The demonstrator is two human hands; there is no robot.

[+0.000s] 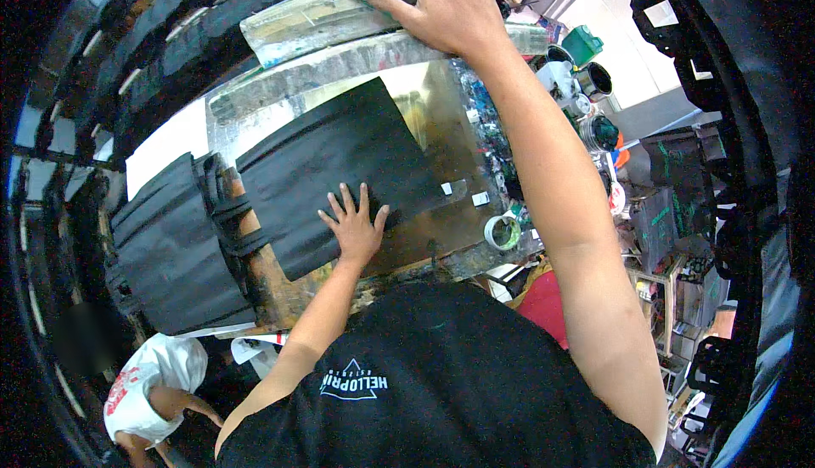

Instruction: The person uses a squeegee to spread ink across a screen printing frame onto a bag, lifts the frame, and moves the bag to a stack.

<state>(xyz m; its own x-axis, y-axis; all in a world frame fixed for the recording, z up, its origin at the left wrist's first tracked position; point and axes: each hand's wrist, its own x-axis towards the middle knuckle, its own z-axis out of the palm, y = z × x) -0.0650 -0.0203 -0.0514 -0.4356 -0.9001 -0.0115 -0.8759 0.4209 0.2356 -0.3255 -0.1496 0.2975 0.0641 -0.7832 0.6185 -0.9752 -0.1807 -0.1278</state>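
My left hand [352, 229] lies flat with its fingers spread on a sheet of black cloth [340, 162]. The cloth is spread over a brown, paint-stained board [450, 120]. At the far side, my right hand [450, 5] grips the upper edge of a stained, whitish frame [323, 18], which looks like a raised printing screen. Its thumb points left along the near face, and the other fingers are partly hidden over the top. A worn grey bar [340, 65] runs just below the frame.
More black cloth [178, 239] lies to the left. A tape roll [503, 232] and small white pieces [481, 199] sit at the board's right. Paint cans [592, 82] and a green container [582, 45] stand further right. Another person in a white shirt [153, 383] is at lower left.
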